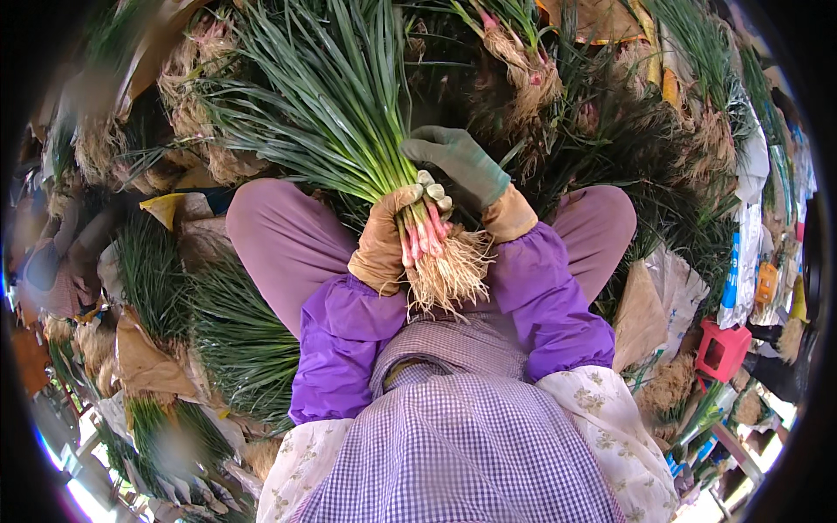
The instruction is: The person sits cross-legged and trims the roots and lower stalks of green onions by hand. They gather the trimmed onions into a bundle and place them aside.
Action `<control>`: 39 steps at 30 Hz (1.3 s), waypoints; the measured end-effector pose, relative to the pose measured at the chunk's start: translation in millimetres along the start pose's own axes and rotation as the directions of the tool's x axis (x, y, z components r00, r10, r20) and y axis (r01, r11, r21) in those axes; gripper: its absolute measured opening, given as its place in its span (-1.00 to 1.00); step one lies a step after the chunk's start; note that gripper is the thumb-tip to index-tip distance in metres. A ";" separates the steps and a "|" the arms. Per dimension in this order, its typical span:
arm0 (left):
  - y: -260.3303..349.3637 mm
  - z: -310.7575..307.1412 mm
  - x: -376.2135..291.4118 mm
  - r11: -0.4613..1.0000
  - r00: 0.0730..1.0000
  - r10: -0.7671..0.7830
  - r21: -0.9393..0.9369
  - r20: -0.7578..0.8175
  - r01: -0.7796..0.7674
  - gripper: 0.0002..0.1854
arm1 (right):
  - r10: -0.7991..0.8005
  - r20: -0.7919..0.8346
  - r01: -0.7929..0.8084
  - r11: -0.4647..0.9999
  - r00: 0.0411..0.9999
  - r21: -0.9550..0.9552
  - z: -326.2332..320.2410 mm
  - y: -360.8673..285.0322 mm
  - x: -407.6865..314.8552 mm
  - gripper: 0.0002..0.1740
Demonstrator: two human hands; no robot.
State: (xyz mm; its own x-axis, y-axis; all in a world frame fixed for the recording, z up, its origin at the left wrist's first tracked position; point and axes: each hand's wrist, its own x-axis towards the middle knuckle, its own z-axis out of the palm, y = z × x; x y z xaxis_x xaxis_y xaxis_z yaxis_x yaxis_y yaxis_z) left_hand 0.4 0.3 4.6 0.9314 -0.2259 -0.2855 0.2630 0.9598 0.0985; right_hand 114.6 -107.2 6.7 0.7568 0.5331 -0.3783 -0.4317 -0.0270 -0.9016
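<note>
My left hand (pixel 386 242), in a brown-stained glove, is closed around a bunch of spring onions (pixel 353 137) just above their pink-red bulbs (pixel 424 238). The long green leaves fan out away from me, and the pale, stringy roots (pixel 451 271) hang towards my lap. My right hand (pixel 458 160), in a green glove with a brown-stained cuff, arches beside the stalks on the right. Its bent fingertips reach the edge of the leaves, and no object shows within its grasp. Both forearms wear purple sleeves.
More rooted onions (pixel 526 72) lie ahead in a dark, leafy heap. Green bunches (pixel 248 333) are piled at my left beside brown wrapping (pixel 147 359). A red plastic stool (pixel 724 350) and white sacks (pixel 745 261) stand right. Another person (pixel 55 274) is at the far left.
</note>
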 end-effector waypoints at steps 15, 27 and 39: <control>-6.4 -13.4 1.3 0.990 0.994 0.104 -0.101 0.029 -0.101 -0.68 | -0.126 -0.305 0.215 0.936 0.944 0.279 33.4 -5.1 -24.9 -0.86; 2.7 -23.9 -0.8 0.984 0.988 0.139 -0.117 0.060 -0.131 -0.70 | 0.005 -0.250 -0.243 0.266 0.968 -0.933 -91.8 -15.3 -56.9 -0.41; 5.1 -10.4 5.6 0.981 0.981 0.156 0.098 0.116 -0.168 -0.33 | -0.322 0.408 0.513 0.394 0.854 -0.763 -12.8 -16.8 -96.6 -0.45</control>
State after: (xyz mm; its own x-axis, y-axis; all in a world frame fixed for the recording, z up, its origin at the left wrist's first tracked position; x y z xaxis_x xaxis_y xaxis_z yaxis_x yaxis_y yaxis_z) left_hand 4.3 5.7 -6.5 0.9838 -0.0910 -0.1543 0.1264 0.9631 0.2376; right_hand 55.0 -169.1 55.7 0.5851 0.8092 0.0530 0.5927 -0.3821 -0.7090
